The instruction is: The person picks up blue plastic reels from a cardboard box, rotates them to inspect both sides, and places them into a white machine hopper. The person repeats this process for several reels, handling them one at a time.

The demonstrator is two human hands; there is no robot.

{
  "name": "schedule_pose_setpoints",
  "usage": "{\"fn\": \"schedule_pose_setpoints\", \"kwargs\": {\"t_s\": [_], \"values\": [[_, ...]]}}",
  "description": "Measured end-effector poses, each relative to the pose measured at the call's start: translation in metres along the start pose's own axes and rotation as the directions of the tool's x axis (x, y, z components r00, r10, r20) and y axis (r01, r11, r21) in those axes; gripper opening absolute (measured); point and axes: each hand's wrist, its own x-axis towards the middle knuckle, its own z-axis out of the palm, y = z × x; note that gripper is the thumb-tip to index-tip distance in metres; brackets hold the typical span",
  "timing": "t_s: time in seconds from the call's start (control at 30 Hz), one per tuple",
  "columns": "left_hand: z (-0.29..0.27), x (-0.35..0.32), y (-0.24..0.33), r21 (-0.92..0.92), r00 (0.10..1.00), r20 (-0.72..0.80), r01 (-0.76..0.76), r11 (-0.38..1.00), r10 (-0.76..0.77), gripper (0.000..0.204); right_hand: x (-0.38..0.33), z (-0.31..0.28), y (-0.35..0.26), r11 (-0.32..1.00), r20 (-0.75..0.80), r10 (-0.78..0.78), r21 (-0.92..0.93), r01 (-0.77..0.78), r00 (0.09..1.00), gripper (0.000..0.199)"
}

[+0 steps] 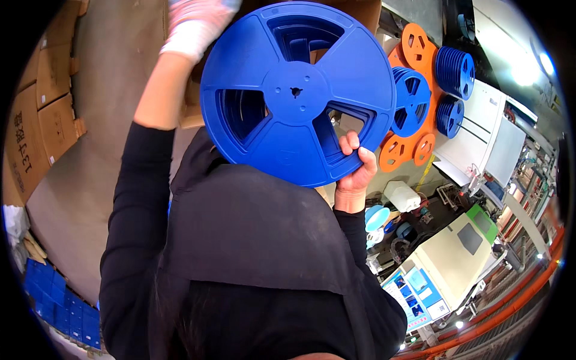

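Note:
A stack of large blue plastic reels point(294, 120) fills the upper middle, its round face toward me, with several more reels showing behind through the cut-out windows. My right hand point(358, 170) grips the stack at its lower right, fingers hooked through a window and over the rim. At the top edge, left of the reels, my left hand point(195, 27) wears a white glove. It is apart from the reels' face, and its fingers are smeared by motion and partly cut off. Part of an open cardboard box point(191, 114) shows behind the stack.
Cardboard boxes point(57, 123) are piled at the far left, above blue crates point(60, 303). To the right stand orange reels point(417, 45) and stacks of blue reels point(454, 72). A beige and green machine point(453, 258) is at the lower right, near a white container point(402, 196).

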Motion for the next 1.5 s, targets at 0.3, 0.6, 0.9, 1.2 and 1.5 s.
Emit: {"fn": "schedule_pose_setpoints", "kwargs": {"t_s": [0.3,0.6,0.9,1.2,1.5], "values": [[0.04,-0.123,-0.11,-0.245,0.988,-0.016,0.146,0.959,-0.154,0.054,0.018,-0.004,-0.005,0.999,0.021,-0.038,-0.023,0.039,0.999,0.043],[-0.006,-0.142,-0.032,-0.565,0.996,0.024,0.083,0.821,-0.085,0.039,0.048,0.014,0.003,0.983,-0.005,-0.04,-0.181,0.039,0.999,0.046],[0.015,-0.164,0.043,-0.719,0.722,0.688,0.692,0.067,-0.07,0.088,0.041,0.083,0.054,0.904,0.136,-0.069,-0.409,0.12,0.988,0.075],[-0.024,-0.187,-0.047,-0.155,0.805,0.518,0.421,-0.894,0.289,0.07,0.037,0.034,0.021,0.908,-0.053,-0.105,-0.413,0.074,0.993,0.045],[-0.019,-0.193,-0.043,-0.012,0.833,0.445,0.373,-0.928,0.329,0.073,0.039,0.017,0.002,0.904,-0.046,-0.189,-0.397,0.156,0.981,0.035]]}}
